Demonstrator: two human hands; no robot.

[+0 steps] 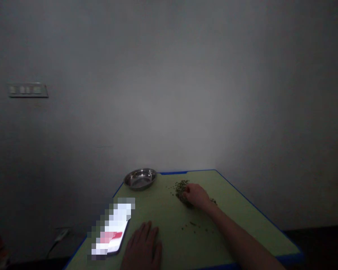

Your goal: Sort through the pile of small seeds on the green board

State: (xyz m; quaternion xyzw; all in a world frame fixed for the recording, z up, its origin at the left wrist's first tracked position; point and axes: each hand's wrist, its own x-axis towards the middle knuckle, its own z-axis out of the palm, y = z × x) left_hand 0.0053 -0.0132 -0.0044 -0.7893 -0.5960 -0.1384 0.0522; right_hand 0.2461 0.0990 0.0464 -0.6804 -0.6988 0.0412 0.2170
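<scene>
My right hand [195, 195] reaches forward onto a small heap of dark green grains [181, 188] on the green table top [242, 221]. Its fingers are curled down into the heap, and what they hold is hidden. My left hand [144, 245] lies flat on the table near the front edge, fingers stretched out and together, holding nothing. A phone [112, 228] with a lit screen lies just left of my left hand. A steel bowl [140, 178] stands at the far left corner of the table, left of the heap.
A few stray grains [193, 225] lie between the heap and the front edge. The table has a blue rim [171, 172] and stands against a plain grey wall. A switch plate [28, 90] is on the wall at left. The room is dim.
</scene>
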